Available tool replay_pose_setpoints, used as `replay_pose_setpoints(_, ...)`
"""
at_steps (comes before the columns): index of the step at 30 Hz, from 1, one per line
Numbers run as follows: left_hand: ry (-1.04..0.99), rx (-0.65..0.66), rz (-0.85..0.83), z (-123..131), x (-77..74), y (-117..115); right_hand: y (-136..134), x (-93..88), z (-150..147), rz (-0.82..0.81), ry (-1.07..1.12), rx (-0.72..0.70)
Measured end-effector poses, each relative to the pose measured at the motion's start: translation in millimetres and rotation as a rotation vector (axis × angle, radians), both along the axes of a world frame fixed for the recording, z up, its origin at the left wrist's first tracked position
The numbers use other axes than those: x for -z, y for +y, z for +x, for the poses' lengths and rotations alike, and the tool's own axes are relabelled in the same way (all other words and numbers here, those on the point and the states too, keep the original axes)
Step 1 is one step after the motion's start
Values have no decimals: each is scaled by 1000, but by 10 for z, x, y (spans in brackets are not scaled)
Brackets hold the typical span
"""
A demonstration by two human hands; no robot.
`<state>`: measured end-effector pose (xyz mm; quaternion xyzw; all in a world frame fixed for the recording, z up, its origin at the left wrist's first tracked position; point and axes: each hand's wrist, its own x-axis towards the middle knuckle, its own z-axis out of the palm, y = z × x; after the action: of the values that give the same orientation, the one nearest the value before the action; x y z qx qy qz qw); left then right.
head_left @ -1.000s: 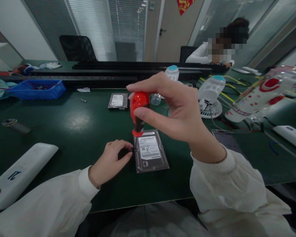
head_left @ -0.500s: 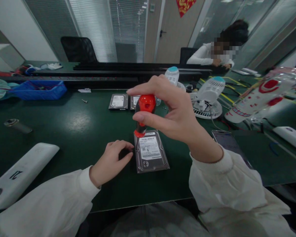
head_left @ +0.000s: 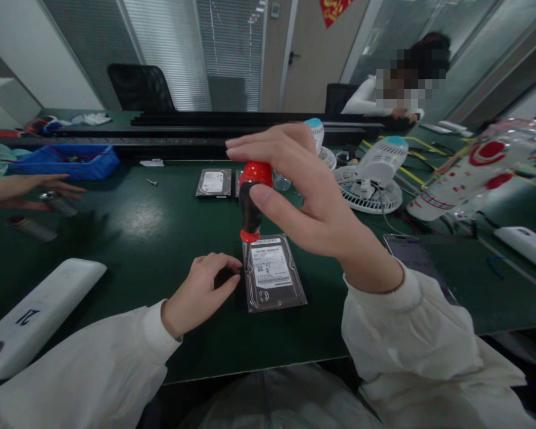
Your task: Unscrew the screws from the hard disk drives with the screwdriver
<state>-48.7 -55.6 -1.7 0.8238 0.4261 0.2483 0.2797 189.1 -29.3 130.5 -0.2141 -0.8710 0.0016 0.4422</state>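
A hard drive (head_left: 274, 271) with a white label lies flat on the green table, label up. Over its upper left edge stands a red and black screwdriver (head_left: 251, 205), its thin shaft reaching down to the drive's left side. My right hand (head_left: 295, 185) holds the handle, thumb on the near side and fingers stretched over the top. My left hand (head_left: 205, 292) rests on the table at the drive's left edge, fingers curved with a gap between thumb and forefinger; nothing shows in it. Behind, another hard drive (head_left: 213, 182) lies beside one mostly hidden by my right hand.
Another person's hand (head_left: 58, 187) is at the left near metal cylinders (head_left: 31, 229). A blue basket (head_left: 75, 162), a white device (head_left: 40, 316), white fans (head_left: 379, 173), a phone (head_left: 413, 262) and a patterned bottle (head_left: 464, 173) stand around. A person sits at the back right.
My right hand has shifted on the handle, and the screwdriver's top has moved slightly left and up. Another person's hand has come in from the left, with a second metal cylinder. My left hand stays still.
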Motion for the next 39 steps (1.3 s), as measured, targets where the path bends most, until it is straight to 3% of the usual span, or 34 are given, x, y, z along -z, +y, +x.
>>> replay_pose_setpoints(7,-1,3,1,-1,15,0,41,43,-1,6,13,55)
replay_pose_setpoints(15,1,12,8,2,12,-7,30,18,-2,43,-12,-61)
replay_pose_setpoints(21,1,12,5,-3,7,-3,54,43,-15,33,44,42)
replay_pose_setpoints(28,2,10,15,-14,28,4,-4,-1,6,-54,5,-73)
replay_pose_setpoints(34,6,9,10,-8,6,0,13,13,-25,3,39,40)
replay_pose_setpoints(39,-3,16,0,-16,9,2,-30,-15,-10,-37,-19,-46)
